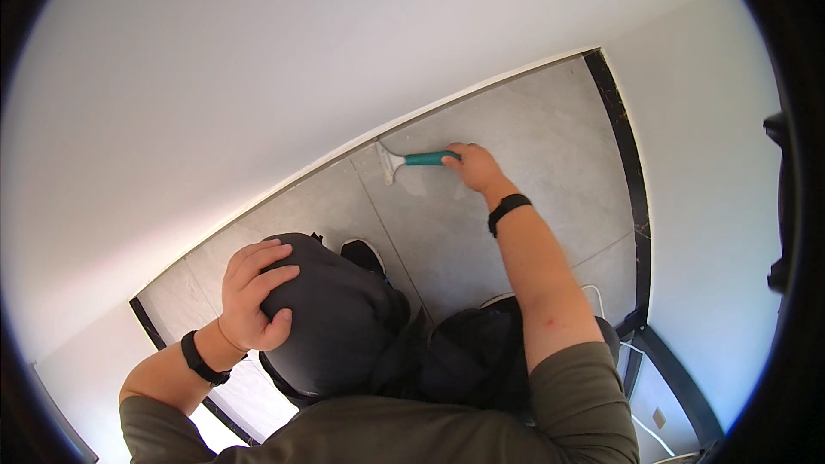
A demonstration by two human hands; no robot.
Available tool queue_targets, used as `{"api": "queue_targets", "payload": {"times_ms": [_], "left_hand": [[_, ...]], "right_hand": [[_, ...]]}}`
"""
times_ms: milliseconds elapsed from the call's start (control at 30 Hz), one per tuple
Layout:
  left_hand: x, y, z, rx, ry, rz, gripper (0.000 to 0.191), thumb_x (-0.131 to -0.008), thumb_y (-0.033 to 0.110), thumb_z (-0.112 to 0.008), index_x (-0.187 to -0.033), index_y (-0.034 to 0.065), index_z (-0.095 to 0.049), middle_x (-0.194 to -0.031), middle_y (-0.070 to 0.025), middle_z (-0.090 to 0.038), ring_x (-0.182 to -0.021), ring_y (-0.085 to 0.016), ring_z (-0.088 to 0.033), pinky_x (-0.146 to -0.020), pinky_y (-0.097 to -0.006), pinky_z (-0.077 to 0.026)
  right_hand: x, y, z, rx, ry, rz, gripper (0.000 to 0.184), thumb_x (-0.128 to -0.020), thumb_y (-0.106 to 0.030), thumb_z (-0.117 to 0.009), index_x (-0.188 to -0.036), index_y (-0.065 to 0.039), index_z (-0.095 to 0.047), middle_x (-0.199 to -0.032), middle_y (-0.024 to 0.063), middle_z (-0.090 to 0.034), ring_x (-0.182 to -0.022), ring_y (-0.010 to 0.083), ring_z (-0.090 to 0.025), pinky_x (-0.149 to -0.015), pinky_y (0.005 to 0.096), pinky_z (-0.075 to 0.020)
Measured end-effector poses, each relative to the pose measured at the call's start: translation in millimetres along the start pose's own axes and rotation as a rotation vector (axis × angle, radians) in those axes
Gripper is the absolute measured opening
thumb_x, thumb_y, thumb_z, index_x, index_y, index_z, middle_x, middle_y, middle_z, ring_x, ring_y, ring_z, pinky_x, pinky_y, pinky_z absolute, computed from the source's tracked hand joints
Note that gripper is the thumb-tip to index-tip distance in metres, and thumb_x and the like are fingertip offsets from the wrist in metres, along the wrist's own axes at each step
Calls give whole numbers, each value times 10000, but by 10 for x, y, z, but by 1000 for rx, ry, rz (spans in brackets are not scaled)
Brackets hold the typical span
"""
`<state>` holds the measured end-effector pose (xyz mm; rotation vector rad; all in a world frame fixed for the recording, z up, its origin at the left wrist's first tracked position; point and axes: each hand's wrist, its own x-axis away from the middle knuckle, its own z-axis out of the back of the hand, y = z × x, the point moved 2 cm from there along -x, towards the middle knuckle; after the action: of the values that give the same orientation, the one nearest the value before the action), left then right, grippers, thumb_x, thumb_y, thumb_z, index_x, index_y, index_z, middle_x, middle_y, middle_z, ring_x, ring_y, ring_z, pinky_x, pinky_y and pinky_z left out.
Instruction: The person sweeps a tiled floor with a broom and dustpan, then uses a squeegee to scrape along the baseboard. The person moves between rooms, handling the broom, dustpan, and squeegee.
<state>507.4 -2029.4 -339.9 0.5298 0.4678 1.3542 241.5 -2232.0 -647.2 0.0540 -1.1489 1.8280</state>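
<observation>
My right hand [474,166] grips the end of a scraper's green handle [427,158]. The scraper's wide pale head [389,162] rests on the grey tiled floor [490,238], its upper corner close to the foot of the white wall [309,64]. Whitish marks lie on the tile near the head, beside a joint between tiles. My left hand [254,293] lies on my bent knee in dark trousers [322,322], fingers spread and holding nothing. Each wrist wears a black band.
A dark skirting [628,142] runs along the wall at the right. A black frame [677,377] and a white cable [652,435] are at the lower right. My dark shoe [364,254] stands on the tiles between the knees.
</observation>
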Motion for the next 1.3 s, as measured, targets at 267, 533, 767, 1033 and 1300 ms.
{"api": "queue_targets", "payload": {"times_ms": [267,533,767,1033,1300], "left_hand": [[5,10,-18,8,-3,-24,421,-604,206,-580,-988,43,-631,-1112,-176,-590,-1012,-378,-562,-852,-444,-455],[-18,-33,9,-4,-15,15,415,-612,213,-582,-985,39,-634,-1111,-176,-591,-1011,-374,-564,-842,-443,-458],[-20,-25,12,6,-4,2,413,-621,217,-584,-991,41,-633,-1109,-175,-591,-1014,-375,-562,-843,-441,-459],[-7,-87,29,3,-20,22,424,-618,214,-586,-1003,44,-633,-1112,-178,-589,-1019,-373,-559,-847,-446,-459],[-59,-108,11,13,-4,32,426,-616,209,-586,-1007,45,-634,-1115,-171,-589,-1021,-370,-556,-850,-445,-455]], "right_hand": [[58,11,-31,27,6,104,311,-878,-298,-587,-1077,-64,-632,-971,194,-642,-905,355,-595,-810,403,-473],[27,-120,-182,42,31,-10,305,-871,-332,-591,-1049,-90,-640,-947,189,-633,-912,342,-579,-817,420,-469],[-43,-4,28,25,-30,25,315,-869,-356,-584,-1065,-116,-643,-967,171,-631,-955,336,-572,-830,424,-468],[-27,-575,-508,44,6,143,316,-874,-355,-575,-1067,-111,-628,-933,198,-615,-929,348,-576,-807,430,-478],[-54,-412,-349,90,13,52,299,-875,-344,-582,-1059,-113,-628,-909,191,-617,-875,349,-582,-775,432,-479]]}}
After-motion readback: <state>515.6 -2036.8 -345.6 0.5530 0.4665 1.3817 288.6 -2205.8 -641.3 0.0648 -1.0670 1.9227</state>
